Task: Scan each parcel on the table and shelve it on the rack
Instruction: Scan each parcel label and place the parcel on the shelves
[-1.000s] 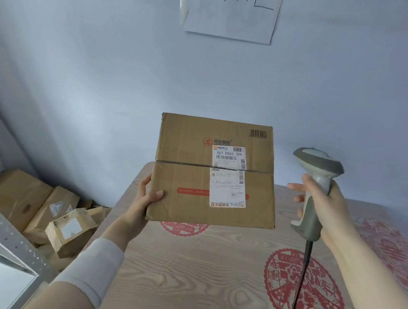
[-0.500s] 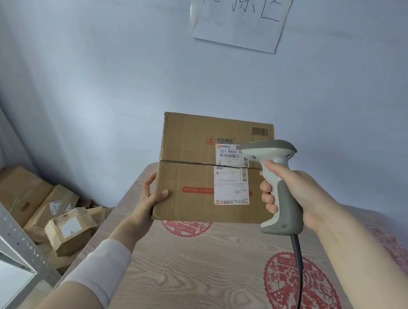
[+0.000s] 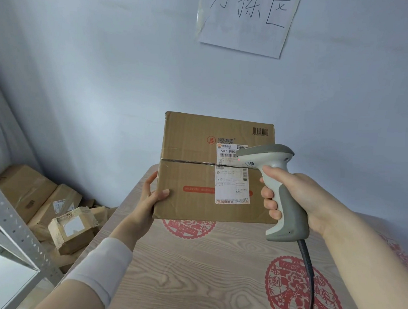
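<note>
A brown cardboard parcel (image 3: 192, 175) with a white shipping label (image 3: 231, 184) stands upright above the wood-grain table (image 3: 192, 272). My left hand (image 3: 152, 196) grips its lower left edge, thumb on the front face. My right hand (image 3: 288, 196) grips the handle of a grey and white barcode scanner (image 3: 268, 162), whose head covers part of the label's top right. A small red light dot shows on the label beside the scanner's nose. The scanner's dark cable (image 3: 308, 273) hangs down over the table.
A grey metal rack (image 3: 10, 227) stands at the lower left. Several cardboard boxes (image 3: 53, 208) lie on the floor between rack and table. Red paper-cut motifs (image 3: 302, 296) decorate the tabletop. A paper sign (image 3: 248, 19) hangs on the blue wall.
My right hand has swung the scanner from the right of the parcel to in front of its label. The parcel stays held in my left hand.
</note>
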Motion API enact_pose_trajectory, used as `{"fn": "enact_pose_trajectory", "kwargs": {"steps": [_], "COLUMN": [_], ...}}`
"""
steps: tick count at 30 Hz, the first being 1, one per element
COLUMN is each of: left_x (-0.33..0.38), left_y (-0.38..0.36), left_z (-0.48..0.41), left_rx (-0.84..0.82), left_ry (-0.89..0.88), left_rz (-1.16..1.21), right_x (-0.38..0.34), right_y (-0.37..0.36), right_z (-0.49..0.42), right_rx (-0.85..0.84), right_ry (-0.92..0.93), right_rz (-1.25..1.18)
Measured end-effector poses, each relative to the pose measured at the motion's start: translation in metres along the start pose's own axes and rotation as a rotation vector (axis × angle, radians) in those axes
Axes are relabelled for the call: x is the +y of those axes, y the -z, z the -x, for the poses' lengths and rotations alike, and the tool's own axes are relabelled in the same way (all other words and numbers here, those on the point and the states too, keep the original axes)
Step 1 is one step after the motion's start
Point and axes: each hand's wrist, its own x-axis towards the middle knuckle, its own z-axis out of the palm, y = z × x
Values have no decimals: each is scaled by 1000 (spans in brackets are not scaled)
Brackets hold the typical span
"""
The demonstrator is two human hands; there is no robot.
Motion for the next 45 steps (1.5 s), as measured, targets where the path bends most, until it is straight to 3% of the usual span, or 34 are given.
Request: {"fn": "enact_pose_trajectory", "kwargs": {"steps": [13,19,28,45], "left_x": [15,27,95,264], "left_y": [19,74,145,215], "left_z": [40,95,253,602], "left_rx": [117,280,512,1009], "left_ry": [-22,-50,-244,-756], "left_rz": [92,219,177,-187], "right_x": [1,22,34,-18], "right_y": [5,-24,-182,-474], "right_z": [-9,-48,-31,176], "right_rx": [29,222,-114,-618], "right_ry": [94,369,489,684], "right_rz": [20,-8,16,-168]}}
